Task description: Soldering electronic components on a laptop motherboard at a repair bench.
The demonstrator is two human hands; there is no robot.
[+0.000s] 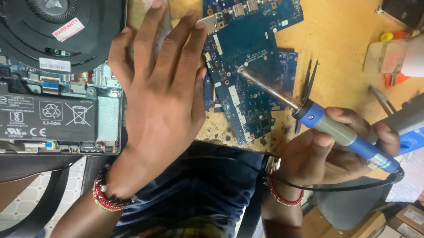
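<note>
Opened laptop (48,65) with black fan and battery sits on the wooden tabletop (339,38). Far across the tabletop from the laptop: black tweezers (309,78), then an orange-handled tool (398,35).

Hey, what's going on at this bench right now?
A person holds a blue-handled soldering iron in the right hand, its tip over a blue circuit board on the wooden bench. The left hand lies open and flat beside the board, next to an opened laptop. Tweezers lie nearby.
</note>
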